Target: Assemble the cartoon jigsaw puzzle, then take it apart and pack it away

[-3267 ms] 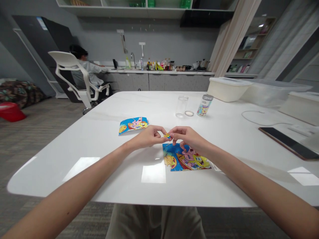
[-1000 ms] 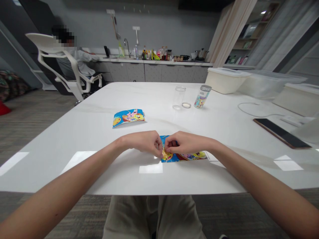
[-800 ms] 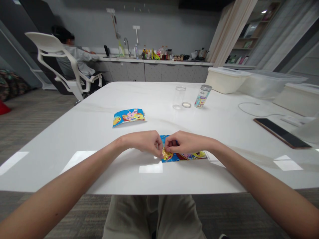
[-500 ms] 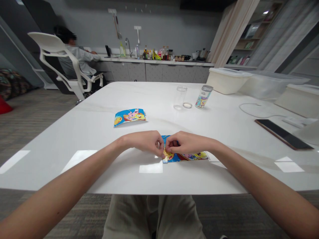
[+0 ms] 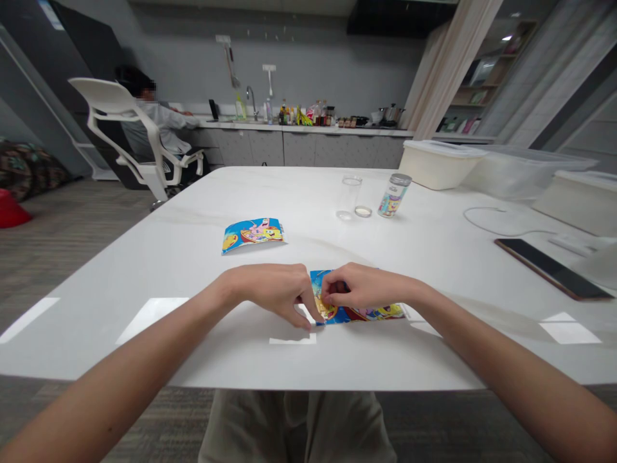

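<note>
A flat cartoon jigsaw puzzle (image 5: pixel 359 314), blue with yellow and pink figures, lies on the white table near its front edge. My left hand (image 5: pixel 277 292) is at its lower left corner, the index fingertip pressing down there and the thumb a little apart, on or just above the tabletop. Over the puzzle's left part rests my right hand (image 5: pixel 361 284), thumb and index finger curled together against the surface. Whether a loose piece is between them is hidden. Farther back lies a slightly curled sheet (image 5: pixel 254 235) with a similar cartoon picture.
Behind the puzzle stand a clear empty jar (image 5: pixel 349 198), a round lid (image 5: pixel 363 211) and a cartoon-printed canister (image 5: pixel 394 195). A phone (image 5: pixel 549 267), a white cable (image 5: pixel 486 226) and plastic bins (image 5: pixel 438 166) are on the right. A person sits in a white chair (image 5: pixel 103 96) at back left.
My left index finger and thumb have spread apart and moved down to the puzzle's lower left corner. My right hand stays nearly in place. The view has tilted slightly upward.
</note>
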Action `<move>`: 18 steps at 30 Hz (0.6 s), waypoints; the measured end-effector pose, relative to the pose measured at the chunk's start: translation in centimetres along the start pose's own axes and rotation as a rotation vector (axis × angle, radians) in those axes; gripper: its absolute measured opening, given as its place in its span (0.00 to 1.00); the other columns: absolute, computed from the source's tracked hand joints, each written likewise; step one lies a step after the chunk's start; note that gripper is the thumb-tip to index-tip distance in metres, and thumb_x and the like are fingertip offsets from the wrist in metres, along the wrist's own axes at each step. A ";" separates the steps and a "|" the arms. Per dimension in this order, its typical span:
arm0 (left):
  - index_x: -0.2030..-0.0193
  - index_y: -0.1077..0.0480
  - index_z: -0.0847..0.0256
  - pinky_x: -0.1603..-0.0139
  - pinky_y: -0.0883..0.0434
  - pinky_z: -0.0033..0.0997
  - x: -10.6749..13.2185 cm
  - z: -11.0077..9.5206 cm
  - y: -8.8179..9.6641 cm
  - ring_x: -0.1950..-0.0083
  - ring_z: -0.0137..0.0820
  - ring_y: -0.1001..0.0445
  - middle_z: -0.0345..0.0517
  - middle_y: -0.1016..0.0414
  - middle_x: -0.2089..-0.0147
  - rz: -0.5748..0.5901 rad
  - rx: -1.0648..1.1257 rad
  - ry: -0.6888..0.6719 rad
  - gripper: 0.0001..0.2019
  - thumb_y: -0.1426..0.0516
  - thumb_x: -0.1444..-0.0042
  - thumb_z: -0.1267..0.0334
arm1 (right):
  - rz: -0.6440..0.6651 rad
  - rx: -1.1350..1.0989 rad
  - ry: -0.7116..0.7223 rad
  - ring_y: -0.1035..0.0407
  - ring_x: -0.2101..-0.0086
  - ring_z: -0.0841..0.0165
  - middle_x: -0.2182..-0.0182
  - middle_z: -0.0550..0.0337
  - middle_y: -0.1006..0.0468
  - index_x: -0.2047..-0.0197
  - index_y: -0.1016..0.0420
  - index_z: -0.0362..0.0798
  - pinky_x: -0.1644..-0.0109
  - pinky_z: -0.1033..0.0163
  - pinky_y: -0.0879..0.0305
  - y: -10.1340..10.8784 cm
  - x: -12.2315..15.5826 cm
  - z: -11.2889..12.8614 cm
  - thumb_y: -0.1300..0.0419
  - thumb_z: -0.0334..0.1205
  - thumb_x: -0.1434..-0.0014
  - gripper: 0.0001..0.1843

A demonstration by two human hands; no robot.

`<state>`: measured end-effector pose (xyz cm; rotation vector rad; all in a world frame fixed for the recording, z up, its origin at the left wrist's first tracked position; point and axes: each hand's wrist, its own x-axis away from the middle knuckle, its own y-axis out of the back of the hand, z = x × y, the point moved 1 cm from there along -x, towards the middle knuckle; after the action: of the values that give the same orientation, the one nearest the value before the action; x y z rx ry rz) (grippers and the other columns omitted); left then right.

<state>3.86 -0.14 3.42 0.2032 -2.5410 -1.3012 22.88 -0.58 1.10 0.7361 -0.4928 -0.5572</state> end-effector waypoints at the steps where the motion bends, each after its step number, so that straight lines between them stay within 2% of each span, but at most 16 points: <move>1: 0.57 0.20 0.56 0.78 0.48 0.25 0.0 -0.1 0.0 0.80 0.23 0.51 0.33 0.38 0.82 0.015 -0.003 -0.010 0.10 0.39 0.45 0.64 | 0.000 -0.003 0.000 0.35 0.74 0.74 0.74 0.62 0.24 0.66 0.24 0.45 0.69 0.69 0.41 0.0 0.0 0.0 0.44 0.37 0.43 0.08; 6: 0.61 0.20 0.56 0.79 0.49 0.25 -0.1 -0.1 -0.2 0.80 0.23 0.52 0.34 0.33 0.81 0.012 -0.016 -0.038 0.07 0.40 0.44 0.65 | -0.001 -0.005 -0.015 0.35 0.74 0.73 0.74 0.62 0.24 0.66 0.24 0.45 0.71 0.69 0.42 0.0 0.0 0.0 0.44 0.37 0.43 0.08; 10: 0.61 0.20 0.55 0.79 0.50 0.25 -0.1 0.2 -0.4 0.81 0.22 0.48 0.35 0.29 0.79 -0.002 -0.022 -0.009 0.07 0.39 0.45 0.66 | -0.005 0.007 -0.022 0.36 0.75 0.73 0.75 0.62 0.25 0.66 0.24 0.45 0.72 0.69 0.42 0.0 0.0 0.1 0.44 0.38 0.43 0.09; 18: 0.63 0.20 0.55 0.79 0.51 0.26 0.0 0.2 -0.5 0.82 0.22 0.50 0.33 0.32 0.81 -0.030 -0.063 -0.027 0.06 0.39 0.46 0.66 | -0.013 0.013 -0.019 0.36 0.75 0.73 0.75 0.62 0.25 0.66 0.23 0.45 0.71 0.69 0.43 0.0 0.1 0.4 0.44 0.37 0.44 0.08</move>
<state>3.84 -0.26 2.93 0.2133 -2.5244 -1.4018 22.74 -0.78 1.37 0.7474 -0.5105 -0.5737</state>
